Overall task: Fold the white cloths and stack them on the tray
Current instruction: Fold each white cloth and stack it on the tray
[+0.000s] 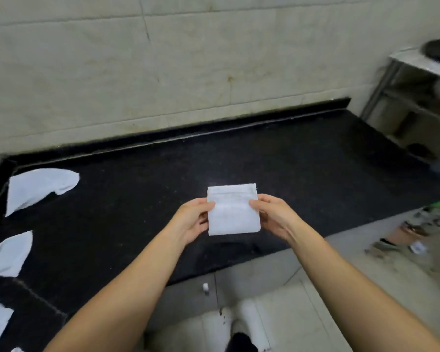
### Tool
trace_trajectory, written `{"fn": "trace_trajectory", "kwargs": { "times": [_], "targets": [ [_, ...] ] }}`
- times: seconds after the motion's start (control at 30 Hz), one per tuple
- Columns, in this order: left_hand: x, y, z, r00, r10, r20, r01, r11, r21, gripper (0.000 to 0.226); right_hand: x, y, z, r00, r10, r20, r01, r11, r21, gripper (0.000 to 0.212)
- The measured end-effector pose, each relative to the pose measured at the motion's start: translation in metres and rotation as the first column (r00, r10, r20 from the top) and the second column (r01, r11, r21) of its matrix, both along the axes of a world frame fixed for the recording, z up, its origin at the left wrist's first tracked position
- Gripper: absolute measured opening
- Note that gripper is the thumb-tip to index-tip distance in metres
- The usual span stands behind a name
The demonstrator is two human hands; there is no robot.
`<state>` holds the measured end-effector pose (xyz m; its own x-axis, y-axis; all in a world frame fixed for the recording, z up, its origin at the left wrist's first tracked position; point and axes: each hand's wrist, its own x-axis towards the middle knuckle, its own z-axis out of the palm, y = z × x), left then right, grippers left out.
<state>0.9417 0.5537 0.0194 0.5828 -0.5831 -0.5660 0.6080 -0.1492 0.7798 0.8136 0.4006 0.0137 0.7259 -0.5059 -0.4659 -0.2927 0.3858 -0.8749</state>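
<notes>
Both hands up at centre frame: the left hand (194,219) pinches the folded cloth (233,210) by its left edge, the right hand (272,215) grips the right edge, fingers curled behind. It hangs above the black counter (302,174); loose cloths (40,188) lie far left.

Loose cloths (3,252) cut off at left edge; shelf unit (414,97) blurred.
</notes>
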Motion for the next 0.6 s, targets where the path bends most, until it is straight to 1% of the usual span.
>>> {"fn": "trace_trajectory", "kwargs": {
  "times": [0.13, 0.3, 0.47, 0.6],
  "targets": [
    [-0.046, -0.023, -0.002, 0.986, -0.164, 0.025, 0.164, 0.986, 0.006, 0.016, -0.071, 0.005, -0.006, 0.984, -0.179, -0.002, 0.179, 0.984, 0.025, 0.013],
    [-0.116, -0.073, -0.002, 0.934, -0.356, 0.027, 0.356, 0.934, 0.02, 0.015, -0.162, -0.015, -0.013, 0.939, -0.345, -0.015, 0.345, 0.938, 0.022, 0.012],
    [-0.191, -0.153, -0.003, 0.868, -0.495, 0.044, 0.495, 0.869, 0.013, 0.015, -0.25, -0.066, -0.01, 0.866, -0.5, 0.006, 0.5, 0.866, 0.02, 0.013],
    [-0.263, -0.24, -0.002, 0.813, -0.58, 0.062, 0.581, 0.814, -0.012, 0.016, -0.329, -0.131, -0.006, 0.813, -0.582, 0.025, 0.582, 0.813, 0.011, 0.014]
  ]
}}
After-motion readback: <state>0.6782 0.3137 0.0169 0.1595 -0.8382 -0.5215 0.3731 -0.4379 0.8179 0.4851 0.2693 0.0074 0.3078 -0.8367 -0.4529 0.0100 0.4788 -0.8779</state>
